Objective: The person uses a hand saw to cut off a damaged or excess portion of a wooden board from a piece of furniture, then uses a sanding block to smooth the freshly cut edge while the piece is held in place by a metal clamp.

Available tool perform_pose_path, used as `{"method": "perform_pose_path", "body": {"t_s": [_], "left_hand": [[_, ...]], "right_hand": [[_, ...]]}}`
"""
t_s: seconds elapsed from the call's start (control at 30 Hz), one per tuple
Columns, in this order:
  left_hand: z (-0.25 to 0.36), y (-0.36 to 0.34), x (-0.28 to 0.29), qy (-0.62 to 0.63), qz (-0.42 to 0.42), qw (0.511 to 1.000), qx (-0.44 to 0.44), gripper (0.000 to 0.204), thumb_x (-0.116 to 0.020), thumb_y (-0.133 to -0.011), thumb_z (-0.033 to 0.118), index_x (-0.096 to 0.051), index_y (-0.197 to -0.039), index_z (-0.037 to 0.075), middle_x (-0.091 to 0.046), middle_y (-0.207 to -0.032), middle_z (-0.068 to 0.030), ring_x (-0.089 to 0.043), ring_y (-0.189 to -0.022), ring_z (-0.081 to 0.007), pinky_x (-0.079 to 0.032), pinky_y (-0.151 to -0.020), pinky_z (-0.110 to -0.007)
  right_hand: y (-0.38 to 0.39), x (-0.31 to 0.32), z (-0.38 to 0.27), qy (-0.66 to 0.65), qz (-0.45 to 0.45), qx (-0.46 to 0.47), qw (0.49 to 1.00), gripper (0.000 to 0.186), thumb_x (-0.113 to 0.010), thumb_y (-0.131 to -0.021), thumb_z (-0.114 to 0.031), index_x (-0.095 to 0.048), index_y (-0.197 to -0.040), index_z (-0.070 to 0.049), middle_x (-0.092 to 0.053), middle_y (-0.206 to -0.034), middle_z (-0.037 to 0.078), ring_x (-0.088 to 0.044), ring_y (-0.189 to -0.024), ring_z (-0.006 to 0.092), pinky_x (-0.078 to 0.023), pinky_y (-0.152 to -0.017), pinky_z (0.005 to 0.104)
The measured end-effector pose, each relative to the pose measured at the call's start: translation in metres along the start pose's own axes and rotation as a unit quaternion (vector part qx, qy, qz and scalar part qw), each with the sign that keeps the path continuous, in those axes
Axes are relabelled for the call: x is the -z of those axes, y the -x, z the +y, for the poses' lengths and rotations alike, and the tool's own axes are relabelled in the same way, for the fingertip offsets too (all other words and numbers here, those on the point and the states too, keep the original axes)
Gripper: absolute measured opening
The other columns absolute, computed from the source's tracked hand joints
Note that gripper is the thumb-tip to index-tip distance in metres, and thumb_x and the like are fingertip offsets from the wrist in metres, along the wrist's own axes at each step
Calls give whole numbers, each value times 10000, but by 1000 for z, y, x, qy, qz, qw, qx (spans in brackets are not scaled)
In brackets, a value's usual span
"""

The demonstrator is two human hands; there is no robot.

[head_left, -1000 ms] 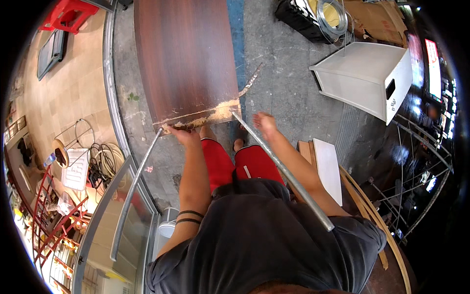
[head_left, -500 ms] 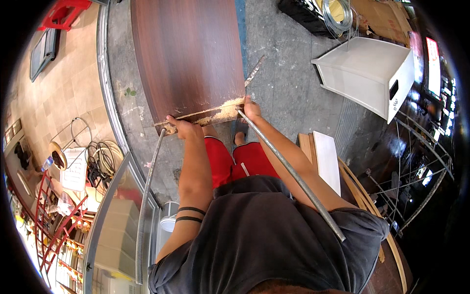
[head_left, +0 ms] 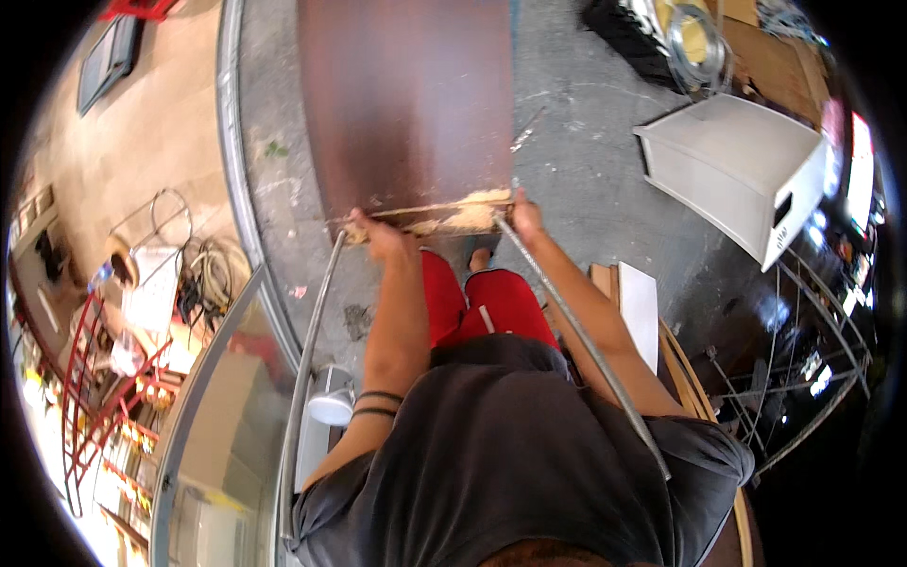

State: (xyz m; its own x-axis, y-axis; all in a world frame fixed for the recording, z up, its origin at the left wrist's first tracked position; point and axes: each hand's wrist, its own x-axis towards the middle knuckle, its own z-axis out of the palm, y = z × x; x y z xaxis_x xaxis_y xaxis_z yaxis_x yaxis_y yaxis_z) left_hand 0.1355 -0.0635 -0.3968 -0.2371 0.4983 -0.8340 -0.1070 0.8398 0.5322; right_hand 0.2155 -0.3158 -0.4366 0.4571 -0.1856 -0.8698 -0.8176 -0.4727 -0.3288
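Both hands, left hand (head_left: 378,236) & right hand (head_left: 522,210), are clamped on near raw edge of the brown board (head_left: 406,104), one per corner, prob. to keep it level above the concrete floor (head_left: 586,180).

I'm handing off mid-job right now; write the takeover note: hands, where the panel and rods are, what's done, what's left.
Left hand: gripping the near left corner of the dark wood panel.
Right hand: on the near right corner.
The panel lies on the concrete floor; its near edge is chipped, pale core showing.
Two metal rods run back from that edge along the forearms.
Done: both corners held.
Left: panel not visibly lifted off the floor.
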Motion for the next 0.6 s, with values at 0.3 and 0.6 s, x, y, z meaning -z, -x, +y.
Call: {"method": "perform_pose_path", "body": {"t_s": [0.3,0.6], "left_hand": [[64,-171,185,-50,-97,994,1,547,-575,-956,501,-512,-1317,96,-623,-1057,-96,-614,-861,-228,-516,-739,-348],[120,-144,39,-653,-153,738,-71,1052,-573,-801,813,-613,-1258,-133,-637,-1272,-283,-626,-1192,-338,-455,-1029,-384]], "right_hand": [[-1,1,4,-191,-96,-17,977,545,-530,-1024,-470,-665,-1123,49,-710,-983,120,-676,-827,203,-541,-743,358],[15,-2,-27,71,-127,13,989,823,-597,-899,-655,-663,-1183,114,-659,-1233,276,-607,-1216,360,-454,-1038,398]]}}
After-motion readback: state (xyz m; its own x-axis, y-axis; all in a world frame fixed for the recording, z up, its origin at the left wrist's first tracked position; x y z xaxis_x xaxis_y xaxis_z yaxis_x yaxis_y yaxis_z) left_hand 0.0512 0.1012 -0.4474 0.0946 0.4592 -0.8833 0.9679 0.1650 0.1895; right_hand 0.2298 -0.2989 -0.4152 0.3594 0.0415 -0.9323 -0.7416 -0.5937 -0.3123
